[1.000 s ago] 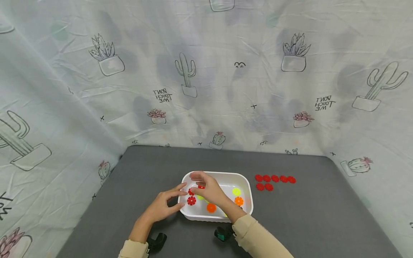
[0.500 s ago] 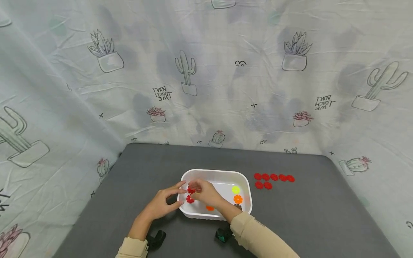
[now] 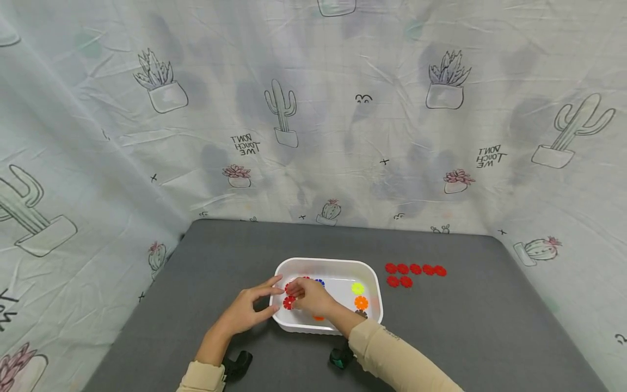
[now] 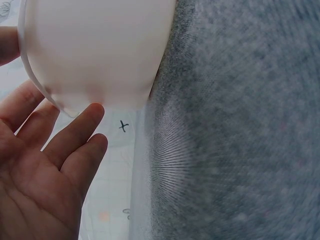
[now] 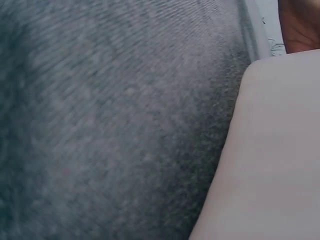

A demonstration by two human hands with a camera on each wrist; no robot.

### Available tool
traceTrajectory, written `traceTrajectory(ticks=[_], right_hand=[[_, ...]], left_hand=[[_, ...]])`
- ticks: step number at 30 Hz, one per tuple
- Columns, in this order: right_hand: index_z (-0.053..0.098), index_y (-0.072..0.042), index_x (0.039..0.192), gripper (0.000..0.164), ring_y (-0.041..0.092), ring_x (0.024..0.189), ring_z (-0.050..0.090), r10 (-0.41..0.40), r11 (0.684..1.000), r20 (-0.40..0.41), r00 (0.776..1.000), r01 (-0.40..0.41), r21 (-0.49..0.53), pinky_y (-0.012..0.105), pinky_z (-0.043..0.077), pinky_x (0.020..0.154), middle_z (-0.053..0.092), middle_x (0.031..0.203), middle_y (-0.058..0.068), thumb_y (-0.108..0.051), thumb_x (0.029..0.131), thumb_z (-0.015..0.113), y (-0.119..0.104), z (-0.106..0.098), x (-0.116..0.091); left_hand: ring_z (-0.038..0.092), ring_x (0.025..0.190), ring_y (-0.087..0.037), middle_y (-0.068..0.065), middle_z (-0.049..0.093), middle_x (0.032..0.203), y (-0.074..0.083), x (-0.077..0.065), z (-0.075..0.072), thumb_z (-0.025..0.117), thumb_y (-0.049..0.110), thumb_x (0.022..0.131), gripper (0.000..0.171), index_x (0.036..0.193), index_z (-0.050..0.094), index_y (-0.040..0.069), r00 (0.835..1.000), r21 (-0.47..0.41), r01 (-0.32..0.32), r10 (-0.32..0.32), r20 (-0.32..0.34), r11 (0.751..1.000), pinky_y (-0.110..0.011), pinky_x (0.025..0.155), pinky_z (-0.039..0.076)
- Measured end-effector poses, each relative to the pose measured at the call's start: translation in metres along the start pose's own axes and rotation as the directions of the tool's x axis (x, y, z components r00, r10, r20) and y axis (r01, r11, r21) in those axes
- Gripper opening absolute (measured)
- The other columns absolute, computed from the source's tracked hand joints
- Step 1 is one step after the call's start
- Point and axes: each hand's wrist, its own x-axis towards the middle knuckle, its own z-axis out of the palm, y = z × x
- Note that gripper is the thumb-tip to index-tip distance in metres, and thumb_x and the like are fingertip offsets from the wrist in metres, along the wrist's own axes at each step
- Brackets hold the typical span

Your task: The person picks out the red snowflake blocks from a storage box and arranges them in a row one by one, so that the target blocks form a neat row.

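A white tray (image 3: 369,272) holds several small notched discs, with a red disc (image 3: 288,302) at its left end. My left hand (image 3: 245,313) rests at the tray's left end, fingers spread and fairly straight. In the left wrist view, the fingertips of the left hand (image 4: 50,150) touch the tray's rim and outer wall. Inside the tray, my right hand (image 3: 313,298) reaches down near the red discs, fingers bent. Whether a disc is between its fingertips is hidden. The right wrist view shows only part of the palm of the right hand (image 5: 302,25) beyond the tray wall.
Right of the tray, several red discs (image 3: 415,269) lie in two rows on the grey table (image 3: 470,326). In the tray are also a yellow disc (image 3: 358,288), an orange disc (image 3: 361,302) and a blue disc (image 3: 320,283). A patterned curtain (image 3: 343,136) stands behind.
My right hand has lowered into the tray, its fingers drawing closer together by the red discs. A blue disc now shows behind it. The left hand stays at the tray's left end.
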Motion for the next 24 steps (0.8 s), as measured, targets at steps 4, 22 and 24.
traceTrajectory(ticks=[4,22,24], right_hand=[[0.065,-0.007,0.105,0.032,0.011,0.09,0.061,-0.031,0.99,-0.007,0.999,0.03,-0.135,0.028,0.051,0.086,0.067,0.098,0.001,0.002,0.076,0.072,0.0029,0.0025,0.0011],[0.07,-0.011,0.104,0.029,0.007,0.082,0.052,-0.174,0.845,0.069,0.982,0.185,-0.502,0.018,0.047,0.079,0.063,0.093,-0.001,-0.004,0.077,0.074,-0.0026,0.0074,0.0024],[0.07,-0.013,0.103,0.029,0.007,0.082,0.051,-0.183,0.824,0.077,0.98,0.196,-0.532,0.018,0.047,0.078,0.062,0.093,-0.002,-0.004,0.076,0.074,-0.0018,0.0079,0.0023]], left_hand=[[0.05,0.128,-0.029,-0.013,0.05,0.141,-0.0005,0.001,0.0005,0.068,0.022,0.087,0.032,0.116,0.067,0.009,1.0,-0.006,0.007,-0.007,0.002,1.0,-0.035,0.1,0.046],[0.05,0.127,-0.03,-0.011,0.049,0.142,0.0033,0.0003,-0.0001,0.068,0.023,0.087,0.03,0.116,0.068,0.014,1.0,-0.001,0.024,-0.024,0.011,1.0,-0.038,0.1,0.046],[0.05,0.127,-0.03,-0.011,0.049,0.143,0.0036,0.0001,-0.0001,0.067,0.023,0.087,0.03,0.116,0.067,0.014,1.0,0.0,0.027,-0.027,0.015,1.0,-0.04,0.1,0.046]])
